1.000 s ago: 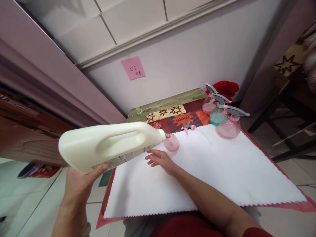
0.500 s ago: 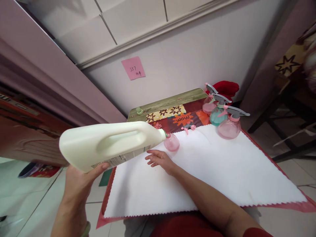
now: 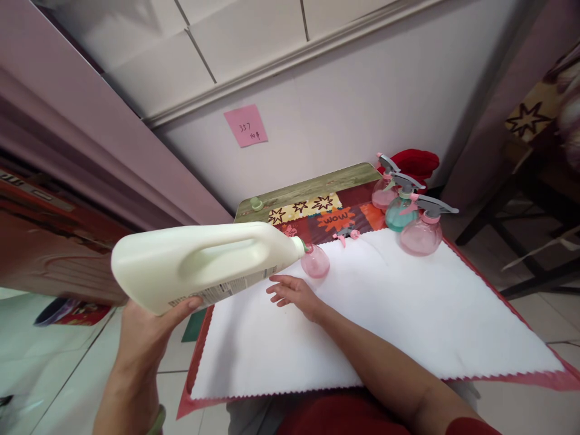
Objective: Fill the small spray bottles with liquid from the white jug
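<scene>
My left hand [image 3: 151,326] grips the base end of a large pale-green detergent jug [image 3: 149,260], which lies tilted almost level with its neck to the right. The jug's spout meets the mouth of a small pink spray bottle body [image 3: 316,261] standing on the white cloth; whether liquid is flowing cannot be made out. My right hand [image 3: 292,294] is open, fingers apart, just below the jug's neck end and beside the pink bottle. I cannot tell whether its fingertips touch the jug. A pink-and-grey spray head [image 3: 348,234] lies behind the bottle.
Two pink spray bottles [image 3: 421,234] [image 3: 384,192] and a teal one [image 3: 401,211] stand at the table's right, before a red cloth item [image 3: 414,164]. A green cap [image 3: 257,204] sits on the back left edge. White cloth [image 3: 385,314] covers the table against the wall.
The far end of the jug has shifted very slightly to the right and up. My right hand and the bottles have stayed in place.
</scene>
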Motion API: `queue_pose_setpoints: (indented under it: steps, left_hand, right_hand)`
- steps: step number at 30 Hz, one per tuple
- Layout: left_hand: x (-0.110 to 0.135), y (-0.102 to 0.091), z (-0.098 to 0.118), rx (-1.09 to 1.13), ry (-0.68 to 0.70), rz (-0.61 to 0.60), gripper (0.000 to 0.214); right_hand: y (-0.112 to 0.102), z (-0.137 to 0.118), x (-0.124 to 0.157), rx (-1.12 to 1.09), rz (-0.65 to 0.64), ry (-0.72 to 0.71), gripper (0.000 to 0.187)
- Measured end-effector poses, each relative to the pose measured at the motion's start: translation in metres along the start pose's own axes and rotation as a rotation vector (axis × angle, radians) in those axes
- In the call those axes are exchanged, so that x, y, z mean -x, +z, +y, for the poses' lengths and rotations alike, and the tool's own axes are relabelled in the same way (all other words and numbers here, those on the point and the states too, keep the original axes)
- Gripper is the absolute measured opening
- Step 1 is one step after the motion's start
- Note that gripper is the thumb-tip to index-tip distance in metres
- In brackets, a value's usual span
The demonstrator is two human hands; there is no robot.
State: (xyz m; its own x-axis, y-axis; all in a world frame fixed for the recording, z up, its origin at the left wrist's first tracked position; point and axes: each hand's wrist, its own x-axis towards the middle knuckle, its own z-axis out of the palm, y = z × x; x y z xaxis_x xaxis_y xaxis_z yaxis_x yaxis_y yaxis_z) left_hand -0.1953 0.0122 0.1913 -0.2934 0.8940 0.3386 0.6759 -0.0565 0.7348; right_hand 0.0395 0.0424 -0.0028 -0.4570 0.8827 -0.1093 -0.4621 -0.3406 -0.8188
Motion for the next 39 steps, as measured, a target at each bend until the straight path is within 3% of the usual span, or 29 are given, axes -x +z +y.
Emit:
queue_pose_setpoints:
  steps: [39]
  left_hand:
    - [-0.004,-0.001,0.007,-0.007,0.033,-0.033,0.082]
  right_hand:
    - [0.000,0.000,0.000,-0.005,0.000,-0.001,0.060]
